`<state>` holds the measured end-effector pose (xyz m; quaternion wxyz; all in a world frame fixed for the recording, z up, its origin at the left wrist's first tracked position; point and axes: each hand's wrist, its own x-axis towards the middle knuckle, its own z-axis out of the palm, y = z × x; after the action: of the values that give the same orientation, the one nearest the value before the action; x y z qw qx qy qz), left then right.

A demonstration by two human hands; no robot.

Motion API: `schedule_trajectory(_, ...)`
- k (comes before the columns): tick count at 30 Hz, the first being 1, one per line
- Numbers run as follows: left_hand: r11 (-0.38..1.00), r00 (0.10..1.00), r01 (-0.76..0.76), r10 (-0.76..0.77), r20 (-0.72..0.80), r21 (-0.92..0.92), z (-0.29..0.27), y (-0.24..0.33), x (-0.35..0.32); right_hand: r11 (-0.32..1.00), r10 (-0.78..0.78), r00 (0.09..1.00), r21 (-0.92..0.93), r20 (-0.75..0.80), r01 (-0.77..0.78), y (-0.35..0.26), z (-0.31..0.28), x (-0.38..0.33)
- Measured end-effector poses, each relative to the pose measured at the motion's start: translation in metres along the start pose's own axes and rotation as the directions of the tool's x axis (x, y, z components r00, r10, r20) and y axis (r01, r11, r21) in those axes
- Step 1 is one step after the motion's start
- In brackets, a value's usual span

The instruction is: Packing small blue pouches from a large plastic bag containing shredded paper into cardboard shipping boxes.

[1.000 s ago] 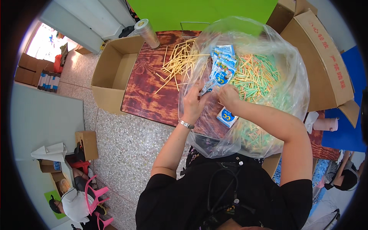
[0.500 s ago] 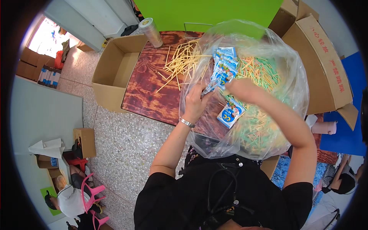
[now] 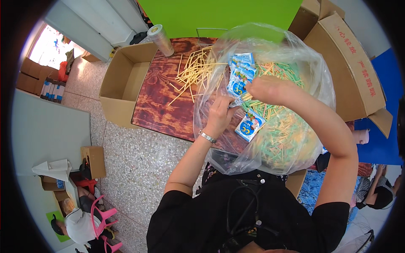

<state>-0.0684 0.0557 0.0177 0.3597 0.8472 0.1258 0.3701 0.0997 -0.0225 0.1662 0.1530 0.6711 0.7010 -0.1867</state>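
Observation:
My left hand [image 3: 218,116] is closed on the lower end of a small blue-and-white packet [image 3: 237,101]. It lies at the foot of an overlapping row of like packets [image 3: 241,69]. My right hand [image 3: 269,89] is curled just right of that row, its fingertips by the packet's end; what they grip is hidden. Beneath it, thin green, orange and yellow sticks [image 3: 291,74] fill a large clear plastic bag [image 3: 327,84]. One loose packet [image 3: 250,125] rests on the bag below my hands.
Plain yellow sticks [image 3: 196,69] are heaped on the red-brown wooden table [image 3: 160,103], with a clear jar [image 3: 161,41] behind. Open cardboard boxes stand left [image 3: 120,78] and right [image 3: 341,76]. A person [image 3: 80,223] sits lower left; another [image 3: 377,192] is at the right edge.
My right hand has lifted slightly up and away from the packet's end. My left hand stays at the packet, while the whole view has shifted a little.

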Motion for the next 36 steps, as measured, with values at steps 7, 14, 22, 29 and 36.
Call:
schedule_trajectory(7,0.996,0.995,-0.085,0.087,-0.049,0.041,0.004,0.002,0.004,0.996,0.083,0.994,-0.029,-0.069,-0.085,-0.02,-0.016,-0.003)
schedule_trajectory(14,0.992,1.0,-0.021,0.021,-0.001,-0.125,0.013,-0.005,0.007,0.968,-0.113,0.861,0.139,-0.496,0.207,0.007,-0.014,-0.022)
schedule_trajectory(22,0.892,0.991,0.132,-0.134,0.027,-0.433,0.031,-0.039,-0.001,0.907,-0.086,0.782,0.276,-0.617,0.317,0.021,0.004,-0.017)
schedule_trajectory(29,0.958,0.977,0.162,-0.122,0.176,-0.235,0.017,-0.024,0.005,0.918,-0.137,0.773,0.214,-0.62,0.335,0.005,0.039,0.005)
schedule_trajectory(36,0.79,0.904,0.389,-0.229,0.361,-0.473,0.029,-0.049,0.015,0.777,0.23,0.825,0.608,-0.516,0.164,0.041,0.089,0.028)
